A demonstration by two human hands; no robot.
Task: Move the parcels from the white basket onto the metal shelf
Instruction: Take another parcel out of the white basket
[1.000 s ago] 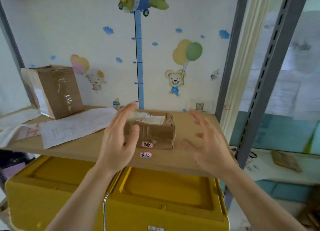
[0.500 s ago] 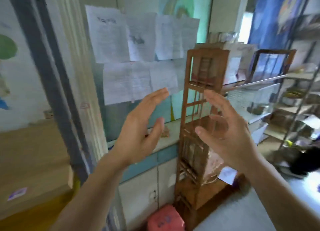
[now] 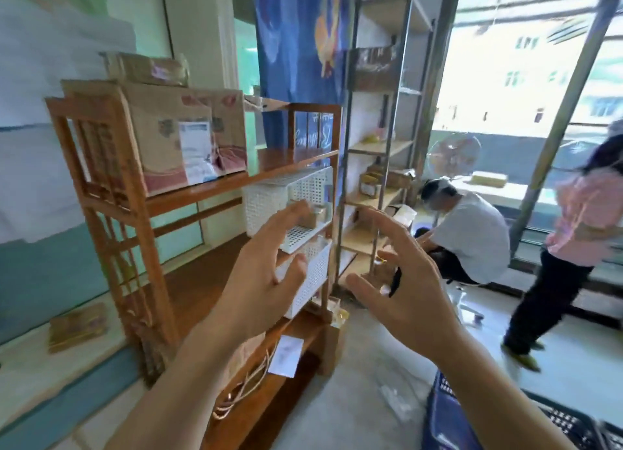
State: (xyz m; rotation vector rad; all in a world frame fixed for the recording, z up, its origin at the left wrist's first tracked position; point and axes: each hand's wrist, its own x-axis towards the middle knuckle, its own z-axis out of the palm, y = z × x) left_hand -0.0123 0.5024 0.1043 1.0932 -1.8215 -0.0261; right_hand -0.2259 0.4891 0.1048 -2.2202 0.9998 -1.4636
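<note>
Two white perforated baskets are stacked on the middle level of a wooden rack (image 3: 111, 193). The upper white basket (image 3: 269, 198) lies with its opening toward me, and a small brown parcel (image 3: 312, 217) shows inside it. The lower white basket (image 3: 315, 274) sits just beneath. My left hand (image 3: 266, 277) is raised in front of the baskets, fingers spread, holding nothing. My right hand (image 3: 401, 287) is level with it to the right, also spread and empty. A tall metal shelf (image 3: 381, 136) stands behind the rack with small boxes on its boards.
A large cardboard box (image 3: 175, 139) sits on the rack's top board. A seated person (image 3: 468, 237) and a standing person (image 3: 580, 240) are to the right by the window. A dark crate (image 3: 472, 416) lies on the floor at lower right. Paper bags fill the rack's bottom level.
My view has swung right, away from the shelf with the small brown parcel and past the papered wall to the wooden rack. Both hands stayed raised and empty throughout.
</note>
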